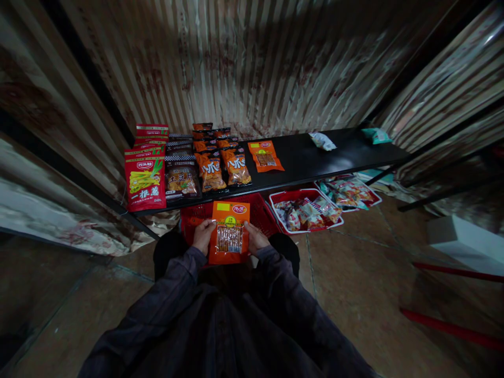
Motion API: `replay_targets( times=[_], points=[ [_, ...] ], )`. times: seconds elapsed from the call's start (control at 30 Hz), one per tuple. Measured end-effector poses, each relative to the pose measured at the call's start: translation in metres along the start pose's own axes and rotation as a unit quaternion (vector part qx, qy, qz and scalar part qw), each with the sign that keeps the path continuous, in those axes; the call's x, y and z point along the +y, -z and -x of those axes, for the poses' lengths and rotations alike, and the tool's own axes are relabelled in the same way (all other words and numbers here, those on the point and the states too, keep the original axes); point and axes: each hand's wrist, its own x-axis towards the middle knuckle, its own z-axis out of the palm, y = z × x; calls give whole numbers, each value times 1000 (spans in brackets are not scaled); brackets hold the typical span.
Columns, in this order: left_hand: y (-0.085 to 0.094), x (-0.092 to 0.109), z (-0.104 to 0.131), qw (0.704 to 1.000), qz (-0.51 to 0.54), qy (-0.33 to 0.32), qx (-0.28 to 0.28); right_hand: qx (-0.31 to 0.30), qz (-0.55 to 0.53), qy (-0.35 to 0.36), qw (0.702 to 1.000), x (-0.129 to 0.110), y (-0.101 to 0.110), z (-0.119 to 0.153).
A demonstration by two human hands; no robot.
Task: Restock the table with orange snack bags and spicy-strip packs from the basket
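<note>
Fingers of left hand (203, 237) and right hand (255, 238) pinch orange snack bag (229, 233); past fingertips, red bag (145, 181) says "一根葱".

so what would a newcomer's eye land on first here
Probably the bright orange packet held upright between the left hand and right hand, just in front of the black shelf. Next, perhaps, the red packets at the shelf's left end, beside dark brown and orange bags. Below the shelf, a red-and-white basket of small packets stands out too.
</note>
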Motion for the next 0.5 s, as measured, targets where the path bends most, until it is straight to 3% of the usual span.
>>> replay_targets(
  times=[0.13, 0.5],
  points=[
    [0, 1, 0, 1000, 3, -6, 4, -5, -25, -36, 999, -6, -4, 1],
    [0, 12, 1, 1000, 5, -6, -9, -4, -39, -31, 999, -25, -18, 3]
  ],
)
